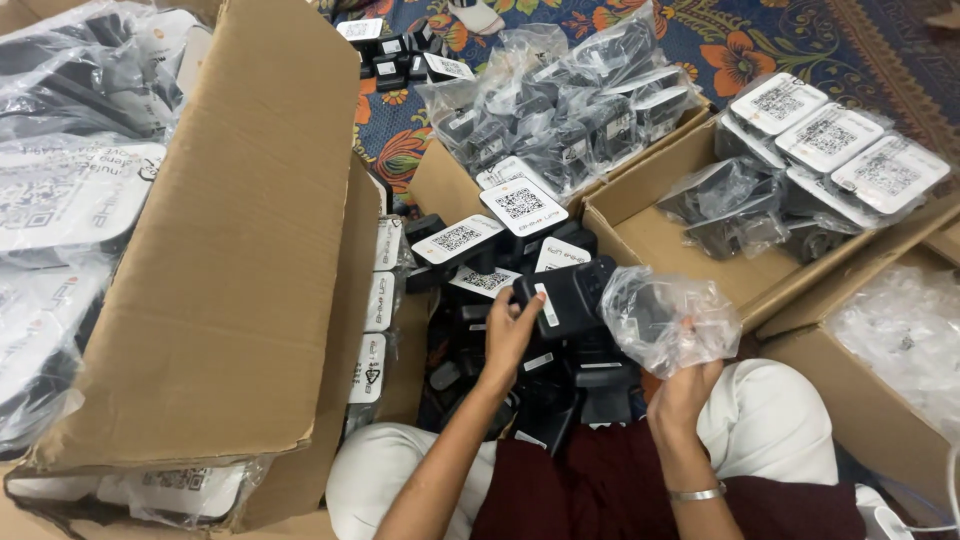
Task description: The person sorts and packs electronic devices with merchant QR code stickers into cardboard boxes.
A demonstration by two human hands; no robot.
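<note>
The left hand (507,335) grips a black device (563,297) by its lower left corner, fingers curled around it. At its three o'clock, the right hand (683,392) pinches a clear plastic bag (668,318) whose mouth touches the device. A pile of black devices (520,390) lies beneath. At one o'clock sits a cardboard box (650,240) of bagged devices.

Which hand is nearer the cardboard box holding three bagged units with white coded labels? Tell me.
Right. The right hand, gripping a clear plastic bag, sits just below that box; the left hand holds a black device farther left.
</note>
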